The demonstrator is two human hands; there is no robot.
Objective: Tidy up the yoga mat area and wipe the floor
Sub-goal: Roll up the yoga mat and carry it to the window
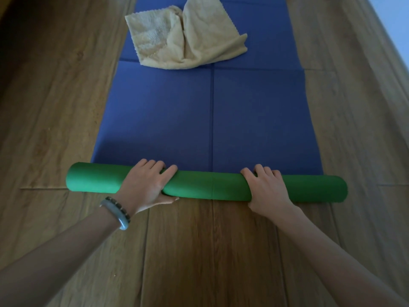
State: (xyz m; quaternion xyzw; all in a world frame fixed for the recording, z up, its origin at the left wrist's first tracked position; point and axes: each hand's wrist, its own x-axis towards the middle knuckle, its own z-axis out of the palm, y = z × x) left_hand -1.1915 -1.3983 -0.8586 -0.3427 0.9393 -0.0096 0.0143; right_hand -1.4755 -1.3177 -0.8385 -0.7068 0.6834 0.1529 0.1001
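L hand [147, 185] grips the green roll [210, 187]: fingers curled over the top, thumb tucked along the near side. Two bracelets [117, 211] sit on that wrist, one beaded, one smooth grey-blue. R hand [267, 188] also wraps the roll, fingers bent over the top; its thumb can't be made out. Both forearms reach in from the bottom corners.

Surface: brown wood-plank floor [199, 251], planks running away from the viewer. A strip of pale wall [395, 23] shows top right. Light is dim near the viewer, brighter further off.

The mat [177, 120], blue on top & green underneath, lies flat on the floor and stretches away from the hands to the top edge. Its near end is wound into the roll, which lies crosswise. L hand sits left of centre, R hand right of centre, w/ bare roll between them. A crumpled beige towel [183, 38] rests on the mat's far part, well apart from both hands.
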